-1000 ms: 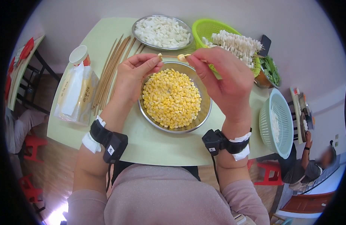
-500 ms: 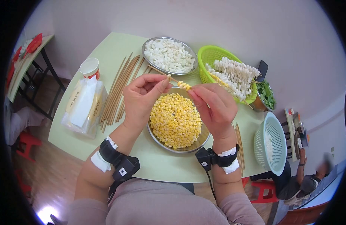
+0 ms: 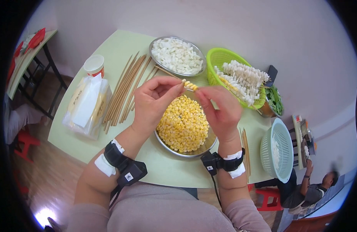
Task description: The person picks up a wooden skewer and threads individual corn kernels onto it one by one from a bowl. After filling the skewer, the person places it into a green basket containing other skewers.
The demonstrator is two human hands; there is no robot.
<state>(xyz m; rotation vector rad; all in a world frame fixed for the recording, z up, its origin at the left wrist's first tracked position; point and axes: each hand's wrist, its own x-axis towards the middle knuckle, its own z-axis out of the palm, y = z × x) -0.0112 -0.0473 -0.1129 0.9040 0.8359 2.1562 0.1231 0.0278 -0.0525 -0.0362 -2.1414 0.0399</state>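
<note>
Above a steel bowl (image 3: 213, 144) of yellow corn kernels (image 3: 182, 125), both hands meet at a wooden skewer (image 3: 166, 71) threaded with several kernels. My left hand (image 3: 157, 98) pinches a kernel on the skewer at the left end of the row. At the row's right end, the fingertips of my right hand (image 3: 221, 108) are closed on the skewer. The skewer's bare part points up and left, toward a steel plate of white pieces (image 3: 177, 56). Left of my left hand, many loose skewers (image 3: 126, 91) lie on the table.
A tissue pack (image 3: 87, 104) and paper cup (image 3: 94, 65) stand left. At right are a green basket (image 3: 215, 63) of filled skewers, a phone (image 3: 271, 73), a bowl of greens (image 3: 274, 99), a pale blue basket (image 3: 277, 154) and more skewers (image 3: 245, 149). Another person (image 3: 308, 193) sits far right.
The head view has shifted, so the table sits lower in it. My left hand has brought a kernel along the skewer to the others near my right hand. More kernels now show on the skewer.
</note>
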